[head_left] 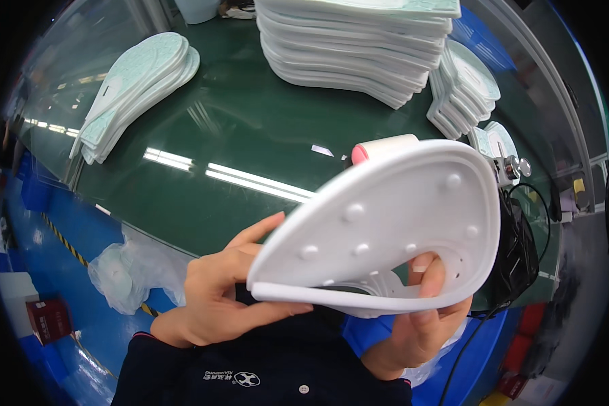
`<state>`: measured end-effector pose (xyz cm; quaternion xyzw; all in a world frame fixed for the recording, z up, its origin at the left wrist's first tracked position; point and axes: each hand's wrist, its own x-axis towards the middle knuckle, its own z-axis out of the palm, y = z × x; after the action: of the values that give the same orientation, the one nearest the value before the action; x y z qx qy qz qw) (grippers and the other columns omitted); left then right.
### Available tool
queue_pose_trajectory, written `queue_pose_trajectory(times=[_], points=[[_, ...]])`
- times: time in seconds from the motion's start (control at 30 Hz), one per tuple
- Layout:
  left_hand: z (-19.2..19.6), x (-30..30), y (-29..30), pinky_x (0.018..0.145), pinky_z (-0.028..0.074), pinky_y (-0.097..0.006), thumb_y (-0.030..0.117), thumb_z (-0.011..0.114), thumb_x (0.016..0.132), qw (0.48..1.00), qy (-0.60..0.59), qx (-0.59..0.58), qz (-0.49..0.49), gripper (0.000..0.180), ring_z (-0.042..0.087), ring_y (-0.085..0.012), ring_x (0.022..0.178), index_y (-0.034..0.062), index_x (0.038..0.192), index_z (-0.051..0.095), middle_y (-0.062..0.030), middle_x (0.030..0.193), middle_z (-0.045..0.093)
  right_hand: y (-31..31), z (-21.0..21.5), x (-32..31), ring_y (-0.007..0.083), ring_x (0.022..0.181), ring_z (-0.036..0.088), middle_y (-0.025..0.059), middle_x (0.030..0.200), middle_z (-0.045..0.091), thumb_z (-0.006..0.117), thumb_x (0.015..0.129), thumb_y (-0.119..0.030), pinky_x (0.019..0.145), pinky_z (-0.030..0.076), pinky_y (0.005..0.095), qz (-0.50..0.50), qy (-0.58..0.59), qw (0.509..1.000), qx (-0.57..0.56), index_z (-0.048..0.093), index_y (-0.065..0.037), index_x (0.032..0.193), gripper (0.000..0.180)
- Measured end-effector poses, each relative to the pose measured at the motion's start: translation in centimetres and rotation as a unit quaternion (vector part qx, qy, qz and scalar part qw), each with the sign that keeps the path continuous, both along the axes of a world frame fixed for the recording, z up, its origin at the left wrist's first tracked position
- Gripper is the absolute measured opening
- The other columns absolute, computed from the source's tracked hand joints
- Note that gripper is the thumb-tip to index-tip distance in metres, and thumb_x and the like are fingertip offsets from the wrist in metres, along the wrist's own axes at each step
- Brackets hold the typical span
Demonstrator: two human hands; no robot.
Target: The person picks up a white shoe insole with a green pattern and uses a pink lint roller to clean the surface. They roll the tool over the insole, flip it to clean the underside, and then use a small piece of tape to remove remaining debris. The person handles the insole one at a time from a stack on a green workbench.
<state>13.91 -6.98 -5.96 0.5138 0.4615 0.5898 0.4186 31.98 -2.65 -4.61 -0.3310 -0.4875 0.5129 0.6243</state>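
A white moulded piece (392, 210) with a rolled rim and several round bumps on its face is held up in front of my chest. It looks bent over on itself, with a curved opening along its lower side. My left hand (216, 294) grips its left tip, thumb below and fingers behind. At the lower right, my right hand (426, 318) pinches the edge, with fingertips showing through the opening. Just behind the piece lies a pale cylinder with a pink end (382, 147), partly hidden by it.
A green table (250, 142) carries a tall stack of white pads with mint tops (352, 51), a smaller stack (463, 88) to its right and another (139, 91) at left. A black bag (517, 250) and cable sit at right. Clear plastic bags (139, 267) lie at lower left.
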Motion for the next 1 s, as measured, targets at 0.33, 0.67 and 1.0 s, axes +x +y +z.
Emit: queue_pose_trajectory(times=[0.33,0.67,1.0], points=[[0.2,-0.5,-0.7,0.088,0.033,-0.048,0.001,0.072,0.059,0.998,0.043,-0.007,-0.055,0.032,0.06,-0.0225,0.082,-0.0006,0.086,0.055,-0.0154,0.086,0.06,-0.3,-0.7,0.7,0.0181,0.091,0.043,0.0039,0.08,0.044,0.067,0.067,-0.017,0.09,0.032,0.0355,0.025,0.011,0.999,-0.016,0.041,0.005,0.1,0.048],[0.4,0.6,0.6,0.077,0.044,-0.028,0.004,0.071,0.061,0.986,0.126,0.105,-0.024,0.066,0.055,-0.0252,0.092,-0.0007,0.118,0.039,-0.017,0.105,0.052,0.5,-1.3,0.3,0.0162,0.079,0.049,0.0096,0.078,0.053,0.064,0.059,-0.003,0.076,0.037,0.0262,0.058,0.108,0.985,-0.118,0.032,0.012,0.116,0.068],[-0.8,0.1,1.2,0.059,0.044,-0.022,0.0,0.067,0.063,0.996,0.067,-0.048,0.032,0.021,0.057,-0.0126,0.068,-0.0014,0.081,0.057,-0.0074,0.076,0.06,4.7,-2.5,3.9,0.0128,0.091,0.05,0.0099,0.098,0.055,0.056,0.074,-0.002,0.078,0.038,0.026,0.022,-0.179,0.977,-0.117,0.041,0.0,0.116,0.045]])
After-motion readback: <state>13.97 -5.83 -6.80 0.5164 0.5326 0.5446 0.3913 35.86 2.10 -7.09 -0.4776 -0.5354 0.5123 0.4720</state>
